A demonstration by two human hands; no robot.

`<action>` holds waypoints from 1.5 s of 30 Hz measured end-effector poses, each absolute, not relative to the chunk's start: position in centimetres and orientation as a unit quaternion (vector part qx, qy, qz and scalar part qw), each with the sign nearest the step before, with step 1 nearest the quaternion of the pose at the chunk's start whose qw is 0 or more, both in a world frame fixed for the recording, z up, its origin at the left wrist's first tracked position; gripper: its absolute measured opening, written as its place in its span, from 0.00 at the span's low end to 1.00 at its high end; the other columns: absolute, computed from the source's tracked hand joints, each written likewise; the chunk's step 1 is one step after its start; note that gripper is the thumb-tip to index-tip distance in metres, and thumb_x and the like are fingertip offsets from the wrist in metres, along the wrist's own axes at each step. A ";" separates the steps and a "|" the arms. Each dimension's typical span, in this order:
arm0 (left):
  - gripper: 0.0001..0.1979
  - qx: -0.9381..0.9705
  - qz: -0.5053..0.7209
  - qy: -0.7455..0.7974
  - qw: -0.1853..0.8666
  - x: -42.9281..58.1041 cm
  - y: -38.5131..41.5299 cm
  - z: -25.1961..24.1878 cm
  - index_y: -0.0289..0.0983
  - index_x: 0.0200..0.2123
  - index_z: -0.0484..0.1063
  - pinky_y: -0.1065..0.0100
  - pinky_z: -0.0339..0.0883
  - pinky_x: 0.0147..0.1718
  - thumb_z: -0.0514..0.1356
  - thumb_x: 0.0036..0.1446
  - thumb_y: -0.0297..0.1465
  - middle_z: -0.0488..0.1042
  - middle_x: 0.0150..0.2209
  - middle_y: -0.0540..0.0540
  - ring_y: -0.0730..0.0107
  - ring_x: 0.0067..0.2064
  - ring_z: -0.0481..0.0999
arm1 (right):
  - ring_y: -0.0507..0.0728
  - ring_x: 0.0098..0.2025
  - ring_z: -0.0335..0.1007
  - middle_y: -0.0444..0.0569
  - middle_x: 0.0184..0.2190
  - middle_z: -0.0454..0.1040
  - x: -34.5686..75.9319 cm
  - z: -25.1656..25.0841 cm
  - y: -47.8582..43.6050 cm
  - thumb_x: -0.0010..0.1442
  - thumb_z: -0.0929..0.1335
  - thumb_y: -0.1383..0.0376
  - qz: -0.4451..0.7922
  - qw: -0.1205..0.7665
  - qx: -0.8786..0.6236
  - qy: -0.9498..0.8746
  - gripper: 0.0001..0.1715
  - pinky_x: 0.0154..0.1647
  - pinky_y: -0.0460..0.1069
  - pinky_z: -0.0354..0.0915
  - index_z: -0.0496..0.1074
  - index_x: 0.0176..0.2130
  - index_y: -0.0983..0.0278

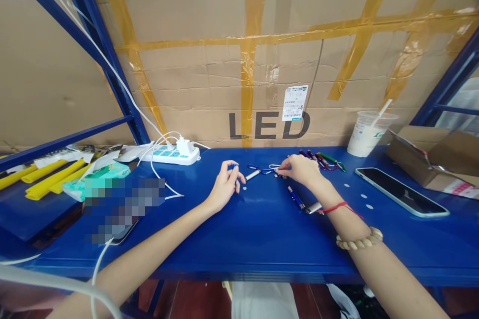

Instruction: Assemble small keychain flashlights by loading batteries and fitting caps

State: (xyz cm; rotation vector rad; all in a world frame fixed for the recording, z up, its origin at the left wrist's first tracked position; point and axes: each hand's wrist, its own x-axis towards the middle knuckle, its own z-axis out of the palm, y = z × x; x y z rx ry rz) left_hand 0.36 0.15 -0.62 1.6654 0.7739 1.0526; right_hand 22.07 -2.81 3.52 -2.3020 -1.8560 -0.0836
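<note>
My left hand is closed, its thumb and fingers pinched round a small blue object mostly hidden by them. Close to its fingertips lies a short silver tube, with blue carabiner clips just beyond. My right hand reaches down to the table with its fingertips pressed together beside a silver carabiner clip; what they grip is hidden. Below that hand a blue pen-like tube rests at a slant, and a silver piece lies by the wrist.
Several coloured tubes and a green carabiner lie behind my right hand. Farther right are a phone, a drink cup and an open cardboard box. A power strip with white cables and yellow tubes are leftward.
</note>
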 end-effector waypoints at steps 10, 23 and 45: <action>0.13 0.683 0.459 0.335 0.458 0.0 -0.3 0.0 0.41 0.42 0.51 0.79 0.50 0.16 0.48 0.59 0.41 0.62 0.24 0.57 0.84 0.16 0.55 | 0.58 0.41 0.72 0.45 0.36 0.77 22.1 2.9 -2.4 0.49 0.70 0.59 -0.021 0.098 -0.772 -0.628 0.09 0.30 0.47 0.62 0.77 0.33 0.57; 0.10 0.690 0.467 0.337 0.438 0.4 -0.2 -0.5 0.40 0.40 0.54 0.76 0.51 0.22 0.46 0.61 0.40 0.62 0.22 0.56 0.80 0.20 0.54 | 0.58 0.33 0.73 0.49 0.28 0.77 21.3 2.6 -2.1 0.45 0.72 0.61 0.013 0.227 -0.738 -0.636 0.07 0.29 0.47 0.64 0.75 0.24 0.63; 0.12 0.796 0.380 0.279 0.378 0.5 -1.1 -0.5 0.37 0.34 0.64 0.72 0.59 0.33 0.46 0.60 0.38 0.63 0.23 0.53 0.74 0.28 0.64 | 0.51 0.27 0.67 0.48 0.26 0.75 16.9 1.9 -2.6 0.46 0.71 0.55 0.367 0.483 -0.448 -0.656 0.20 0.19 0.43 0.57 0.77 0.35 0.67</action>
